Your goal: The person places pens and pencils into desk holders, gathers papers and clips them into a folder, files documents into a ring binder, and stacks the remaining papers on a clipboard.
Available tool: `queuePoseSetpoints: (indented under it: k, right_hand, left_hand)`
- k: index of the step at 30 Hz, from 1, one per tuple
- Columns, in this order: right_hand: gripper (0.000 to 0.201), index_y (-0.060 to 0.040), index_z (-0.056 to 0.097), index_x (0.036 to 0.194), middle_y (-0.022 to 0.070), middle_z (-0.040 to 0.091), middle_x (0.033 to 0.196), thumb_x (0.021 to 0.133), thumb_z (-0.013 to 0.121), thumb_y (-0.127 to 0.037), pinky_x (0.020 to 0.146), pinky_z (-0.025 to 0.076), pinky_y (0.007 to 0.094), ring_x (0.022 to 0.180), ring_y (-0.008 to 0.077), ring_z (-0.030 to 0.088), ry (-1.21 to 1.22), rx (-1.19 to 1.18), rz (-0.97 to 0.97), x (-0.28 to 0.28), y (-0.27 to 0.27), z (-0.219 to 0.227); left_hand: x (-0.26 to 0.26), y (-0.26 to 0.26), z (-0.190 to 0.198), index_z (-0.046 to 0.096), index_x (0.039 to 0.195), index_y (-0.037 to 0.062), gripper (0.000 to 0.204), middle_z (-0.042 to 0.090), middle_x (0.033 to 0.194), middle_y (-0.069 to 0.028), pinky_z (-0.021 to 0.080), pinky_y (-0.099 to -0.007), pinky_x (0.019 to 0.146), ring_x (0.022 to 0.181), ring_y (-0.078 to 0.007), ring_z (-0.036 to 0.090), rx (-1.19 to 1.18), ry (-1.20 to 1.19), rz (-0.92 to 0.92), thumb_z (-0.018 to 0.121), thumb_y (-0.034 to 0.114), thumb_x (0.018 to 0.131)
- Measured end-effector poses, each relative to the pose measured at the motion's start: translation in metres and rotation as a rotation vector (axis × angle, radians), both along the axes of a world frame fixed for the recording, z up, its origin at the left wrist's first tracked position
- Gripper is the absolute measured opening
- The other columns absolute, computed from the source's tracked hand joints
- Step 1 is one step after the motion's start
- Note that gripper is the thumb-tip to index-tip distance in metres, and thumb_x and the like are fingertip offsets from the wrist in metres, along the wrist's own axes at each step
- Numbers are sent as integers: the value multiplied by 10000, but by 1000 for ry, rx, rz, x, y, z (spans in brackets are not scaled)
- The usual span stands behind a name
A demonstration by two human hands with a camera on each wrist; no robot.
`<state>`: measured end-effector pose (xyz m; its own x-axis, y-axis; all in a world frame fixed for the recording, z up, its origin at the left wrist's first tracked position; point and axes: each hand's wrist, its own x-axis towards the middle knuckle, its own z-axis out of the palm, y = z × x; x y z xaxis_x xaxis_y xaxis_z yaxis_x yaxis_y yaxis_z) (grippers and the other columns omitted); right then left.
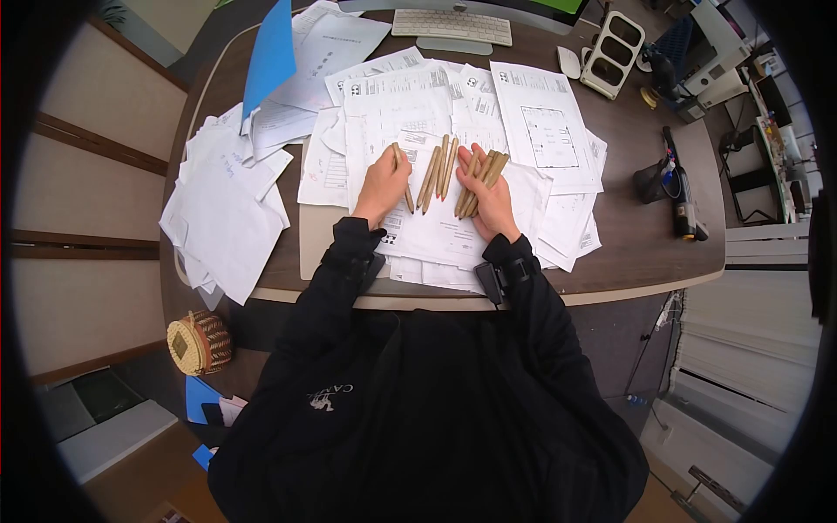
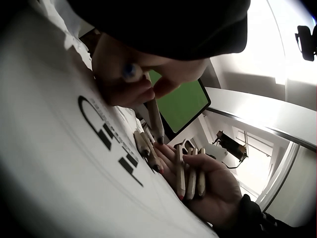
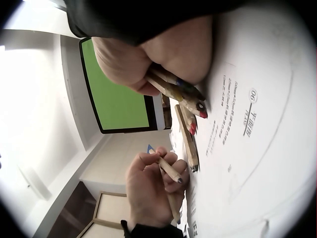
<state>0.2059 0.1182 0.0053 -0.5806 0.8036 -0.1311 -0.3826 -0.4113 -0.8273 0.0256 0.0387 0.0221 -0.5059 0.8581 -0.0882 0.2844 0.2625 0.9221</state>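
The left grip point(image 1: 381, 190) is pinching pencils point(image 3: 169, 170) and the right grip point(image 1: 495, 207) is clasping an uneven bundle point(image 1: 486, 179), loose pencils point(image 1: 428, 182) lying between them, so a slack hold would be risking a scatter.

Monitor point(image 1: 514, 14), cropped above; blue pencil end point(image 2: 130, 72), blurred, left wrist view; papers point(image 1: 397, 96), we judge, probably too small-lettered to read.

Head view looks down; both wrist views face across paper.
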Motion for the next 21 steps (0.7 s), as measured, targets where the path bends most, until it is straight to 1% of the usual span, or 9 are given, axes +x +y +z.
queuePoseSetpoints:
  k: [1, 3, 4, 6, 9, 13, 16, 18, 21]
  right_hand:
    - [661, 41, 193, 1455, 175, 341, 1477, 875, 510, 64, 1138, 269, 293, 1377, 218, 330, -1, 0, 0, 1, 0, -1]
    - [674, 42, 178, 1460, 176, 330, 1481, 879, 519, 60, 1145, 257, 300, 1406, 230, 274, -5, 19, -8, 2, 0, -5]
    - [674, 42, 178, 1460, 176, 330, 1481, 879, 519, 60, 1145, 257, 300, 1406, 230, 274, -5, 20, -7, 1, 0, -7]
    - [659, 45, 186, 1458, 177, 303, 1495, 882, 506, 62, 1142, 259, 305, 1413, 234, 258, -8, 72, -58, -1, -1, -9]
    - [639, 50, 212, 1448, 175, 288, 1502, 876, 497, 74, 1142, 259, 307, 1412, 235, 264, 0, 76, -38, 0, 0, -6]
    - [618, 58, 239, 1434, 178, 302, 1492, 872, 496, 78, 1143, 258, 310, 1410, 242, 268, 12, 73, -17, 1, 0, -4]
    - [603, 63, 258, 1424, 183, 314, 1483, 871, 499, 78, 1143, 260, 314, 1407, 250, 276, 21, 83, -8, 1, 1, -5]
    - [600, 65, 264, 1421, 185, 323, 1478, 869, 499, 79, 1143, 263, 317, 1403, 253, 283, 15, 86, -7, 0, 1, -4]
    - [594, 69, 269, 1415, 184, 327, 1475, 869, 503, 78, 1144, 266, 320, 1401, 253, 286, 8, 78, -8, 1, 0, -1]
  left_hand:
    - [0, 1, -1, 528, 920, -6, 237, 590, 771, -170, 437, -379, 649, 701, -281, 575, 0, -1, 0, 473, 225, 921]
    - [-1, 2, -3, 508, 906, -6, 247, 603, 780, -224, 450, -426, 671, 740, -385, 591, -51, 151, -67, 474, 238, 926]
    - [-1, 3, -7, 508, 906, -6, 247, 603, 780, -224, 450, -426, 671, 740, -385, 591, -51, 150, -66, 474, 238, 926]
    - [-2, 5, -12, 492, 899, -5, 254, 610, 791, -250, 452, -469, 692, 775, -432, 589, -43, 274, -83, 473, 246, 929]
    - [-1, 5, -9, 493, 914, -5, 254, 623, 789, -242, 454, -488, 700, 779, -430, 601, -117, 253, -110, 472, 249, 929]
    - [4, 2, 5, 511, 922, 4, 263, 632, 781, -219, 460, -473, 694, 774, -412, 611, -155, 311, -184, 515, 267, 919]
    - [4, 2, 4, 533, 936, 15, 286, 642, 785, -199, 466, -454, 688, 765, -386, 623, -121, 375, -265, 586, 292, 887]
    - [3, 3, 2, 558, 970, 38, 352, 620, 729, -183, 465, -389, 657, 700, -347, 615, -114, 379, -248, 679, 336, 827]
    - [1, 4, 2, 574, 935, 32, 353, 620, 723, -182, 467, -383, 654, 694, -338, 617, -116, 386, -253, 696, 336, 804]
